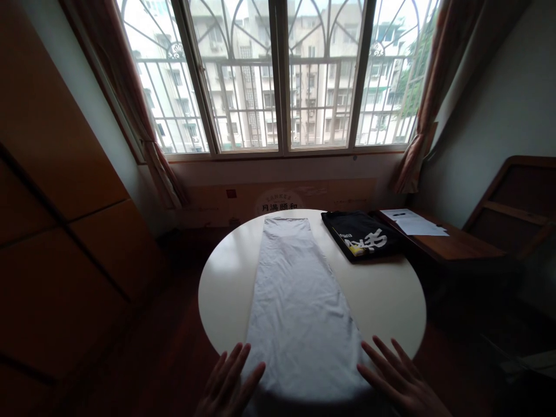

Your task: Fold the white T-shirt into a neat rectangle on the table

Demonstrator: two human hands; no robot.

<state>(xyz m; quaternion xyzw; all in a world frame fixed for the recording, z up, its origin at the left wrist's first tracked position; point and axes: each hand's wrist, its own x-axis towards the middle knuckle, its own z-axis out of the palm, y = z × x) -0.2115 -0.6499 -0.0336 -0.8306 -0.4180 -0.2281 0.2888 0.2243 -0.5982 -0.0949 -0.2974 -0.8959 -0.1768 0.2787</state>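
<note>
A long strip of folded light grey-white cloth [299, 301] lies across the round white table [226, 284], running from its far edge to the near edge. Wrinkles show over its surface. My left hand [232, 382] is at the cloth's near left edge, fingers stretched out and holding nothing. At the near right edge is my right hand [397, 376], its fingers spread and nothing in them. Whether the fingertips press on the cloth or hover just over it, I cannot tell. The cloth's near end drops out of the light at the bottom of the view.
A folded black garment [365, 234] with white and yellow print lies at the table's back right. Beyond it, a wooden side table [464, 246] bears white papers [414, 223] and a pen. A barred window [282, 81] is ahead, with wooden cabinets [65, 231] at left.
</note>
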